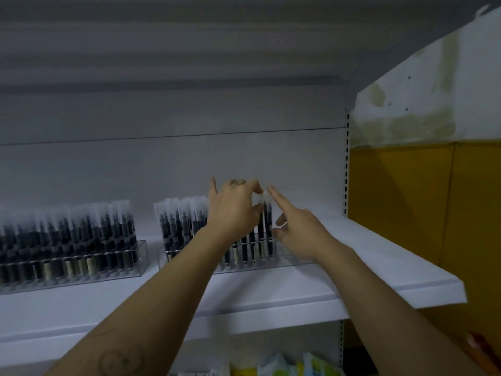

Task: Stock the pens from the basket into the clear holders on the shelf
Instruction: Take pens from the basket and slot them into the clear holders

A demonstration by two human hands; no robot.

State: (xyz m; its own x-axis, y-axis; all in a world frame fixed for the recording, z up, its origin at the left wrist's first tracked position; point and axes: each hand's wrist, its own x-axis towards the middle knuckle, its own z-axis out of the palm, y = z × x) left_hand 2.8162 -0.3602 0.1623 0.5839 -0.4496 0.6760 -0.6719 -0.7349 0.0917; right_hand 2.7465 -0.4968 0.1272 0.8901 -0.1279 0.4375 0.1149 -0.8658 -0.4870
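1. A bare left forearm (162, 294) crosses the half-filled clear plastic pen holder (290, 263), hiding its middle.
2. The left hand (233, 210) pinches a wrapped black pen (264, 218) standing in it.
3. The right hand (295, 229) is released, its forefinger touching the wrapper's top.
4. All this is on a white shelf (379, 256), with a yellow wall panel (406, 199) on the right.

A single wide-angle view looks out from the person's head. It faces the white shelf (379, 256) nearly square on, from slightly above its board and within arm's reach. The shelf's back panel (173, 164) fills the upper left of the frame, and a yellow wall (406, 199) closes the right side. Both forearms (168, 294) rise from the bottom edge toward the centre, and packets (284, 367) on a lower level show at the bottom.
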